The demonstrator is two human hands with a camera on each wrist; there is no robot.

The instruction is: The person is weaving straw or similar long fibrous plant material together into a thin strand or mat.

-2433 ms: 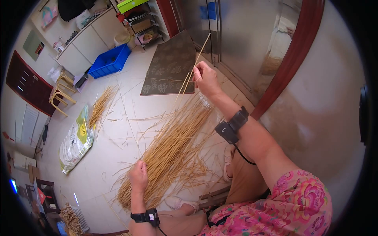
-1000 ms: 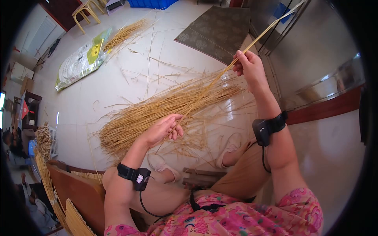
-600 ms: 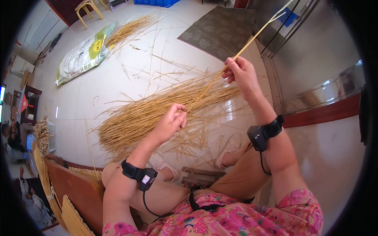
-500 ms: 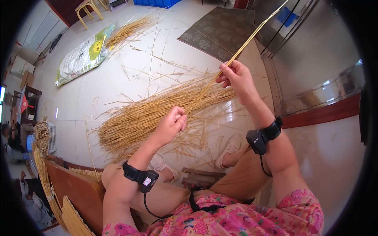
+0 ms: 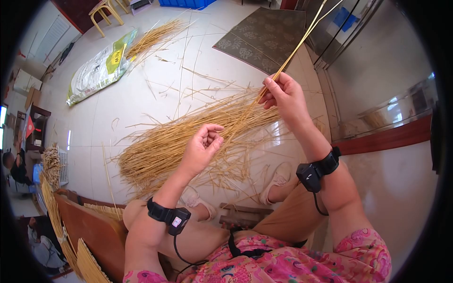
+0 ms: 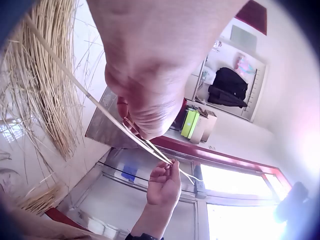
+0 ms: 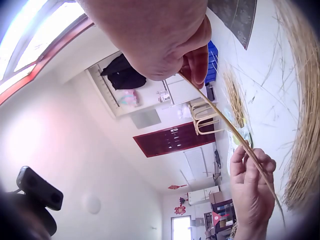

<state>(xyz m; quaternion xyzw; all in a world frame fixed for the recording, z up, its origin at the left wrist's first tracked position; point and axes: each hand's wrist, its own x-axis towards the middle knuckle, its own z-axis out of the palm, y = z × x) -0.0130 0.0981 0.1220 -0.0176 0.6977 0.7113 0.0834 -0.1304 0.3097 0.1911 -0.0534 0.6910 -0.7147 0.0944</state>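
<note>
The straw (image 5: pixel 302 40), pinched by the right hand (image 5: pixel 283 96) and loosely curled left hand (image 5: pixel 203 146), could snap if bent.

Daylight lit the room evenly, and I saw glare patches on the glossy floor tiles (image 5: pixel 118 113) beside the straw pile (image 5: pixel 188 137). The head view bowed strongly inside a black circular vignette. In both wrist views, I found the near hand a blurred mass, and the window (image 6: pixel 235 182) was overexposed to white.
</note>
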